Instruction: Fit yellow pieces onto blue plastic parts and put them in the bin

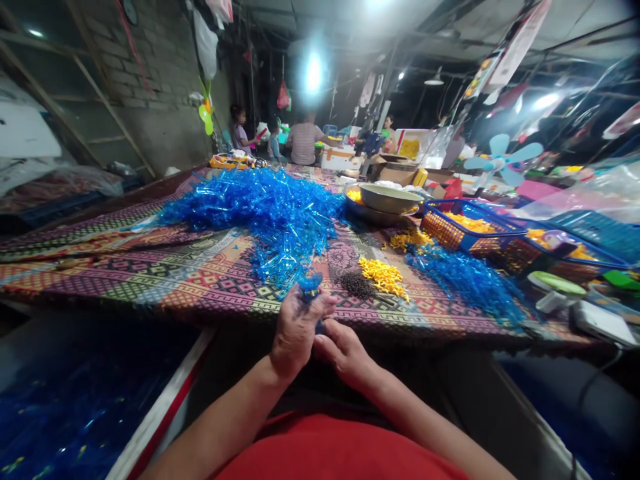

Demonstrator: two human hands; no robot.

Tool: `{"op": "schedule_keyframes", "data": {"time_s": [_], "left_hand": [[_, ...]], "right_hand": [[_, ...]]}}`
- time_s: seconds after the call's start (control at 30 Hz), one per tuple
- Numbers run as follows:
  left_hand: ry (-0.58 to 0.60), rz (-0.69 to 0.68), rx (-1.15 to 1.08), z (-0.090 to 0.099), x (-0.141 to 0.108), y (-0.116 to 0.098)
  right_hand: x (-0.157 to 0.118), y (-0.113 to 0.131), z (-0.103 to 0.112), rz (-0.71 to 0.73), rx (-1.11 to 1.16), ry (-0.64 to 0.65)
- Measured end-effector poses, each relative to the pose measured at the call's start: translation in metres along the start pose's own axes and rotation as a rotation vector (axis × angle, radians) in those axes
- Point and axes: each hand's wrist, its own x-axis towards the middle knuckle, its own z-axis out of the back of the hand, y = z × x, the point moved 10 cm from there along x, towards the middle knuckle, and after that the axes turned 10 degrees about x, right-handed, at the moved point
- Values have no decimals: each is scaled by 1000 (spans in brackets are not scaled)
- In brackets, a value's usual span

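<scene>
At the table's near edge, my left hand (293, 333) is closed around a clear blue plastic piece (311, 283), whose top sticks out above the fingers. My right hand (345, 350) is just below and to the right, its thumb and fingers pinched together against the lower part of the left hand. What the right fingertips grip is hidden. Beyond the hands lies a large heap of clear blue plastic pieces (270, 200). Right of my left hand are a small pile of dark beads (356, 285) and a pile of small yellow plastic parts (384, 277).
A patterned cloth (150, 267) covers the table. To the right are more blue pieces (470, 280), a blue basket (470, 230) of yellow parts and a metal bowl (390, 199). A fan (503, 160) stands behind. Several people are in the background, one in a striped shirt (304, 141).
</scene>
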Motion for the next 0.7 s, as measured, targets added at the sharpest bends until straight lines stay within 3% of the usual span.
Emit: {"op": "schedule_keyframes", "data": {"time_s": [0.2, 0.3, 0.4, 0.47, 0.57, 0.7], "left_hand": [[21, -4, 25, -8, -9, -1], [70, -35, 68, -11, -12, -3], [162, -47, 157, -12, -16, -6], [200, -79, 255, -9, -19, -10], [242, -197, 432, -9, -25, -22], [317, -404, 559, -23, -37, -31]], "right_hand": [[-6, -8, -17, -107, 145, 107], [-10, -11, -17, -60, 141, 68], [-12, -5, -14, 25, 102, 131], [-12, 11, 1, 104, 60, 117], [-12, 58, 35, 296, -55, -26], [-14, 128, 37, 602, -352, -38]]}}
